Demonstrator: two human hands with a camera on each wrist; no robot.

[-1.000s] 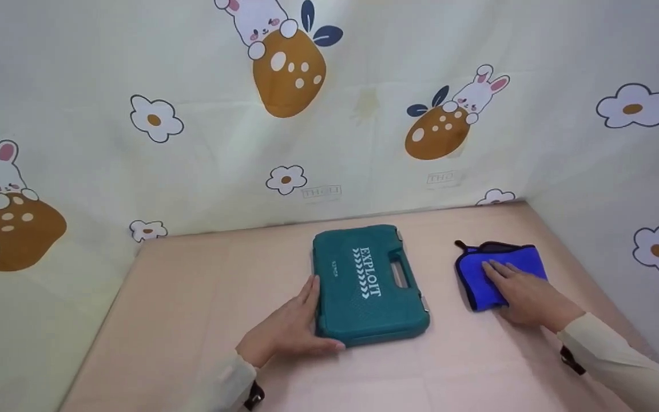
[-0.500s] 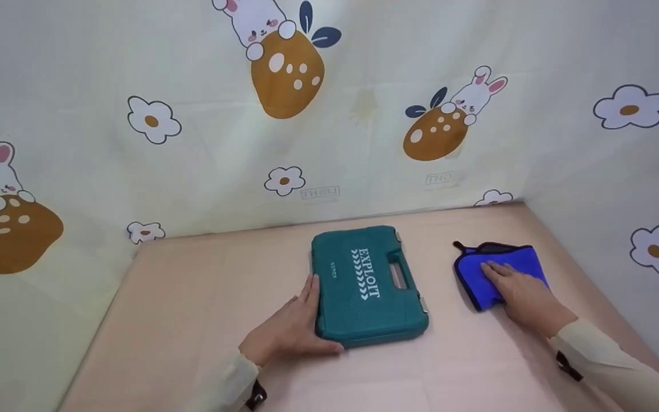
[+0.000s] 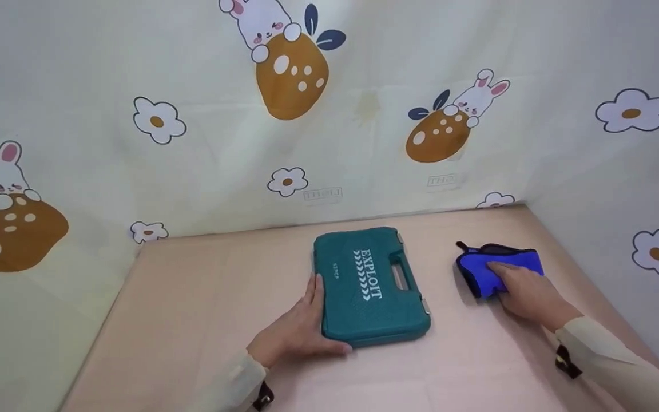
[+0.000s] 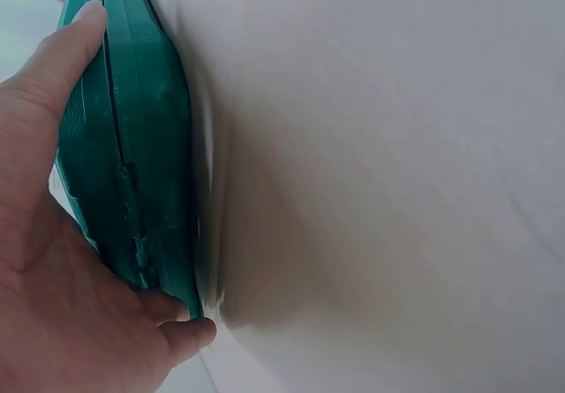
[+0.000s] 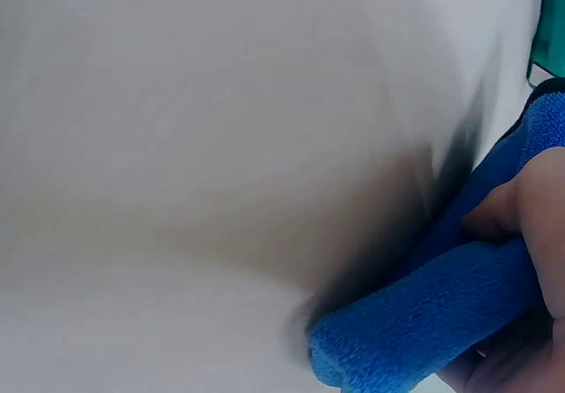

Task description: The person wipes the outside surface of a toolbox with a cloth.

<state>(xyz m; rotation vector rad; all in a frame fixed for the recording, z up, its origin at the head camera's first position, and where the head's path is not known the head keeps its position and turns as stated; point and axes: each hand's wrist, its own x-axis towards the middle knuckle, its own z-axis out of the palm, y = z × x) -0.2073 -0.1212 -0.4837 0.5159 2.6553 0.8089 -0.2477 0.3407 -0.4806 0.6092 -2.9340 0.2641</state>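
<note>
A teal rectangular hard case with white lettering (image 3: 366, 312) lies flat on the beige, cloth-covered worktop (image 3: 209, 286). From here I see the left hand (image 3: 301, 329) spread against the case's left side and near edge, thumb and fingers apart. Right of the case, not touching it, the right hand (image 3: 535, 297) pinches a folded blue fabric cloth with black edging (image 3: 477, 274).

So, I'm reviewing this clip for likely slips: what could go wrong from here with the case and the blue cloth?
The right hand grips the blue cloth near one side, so the far edge with the black loop might droop or unfold if lifted. The left hand touches the left and near sides of the green case; a push there could slide it toward the cloth.
</note>
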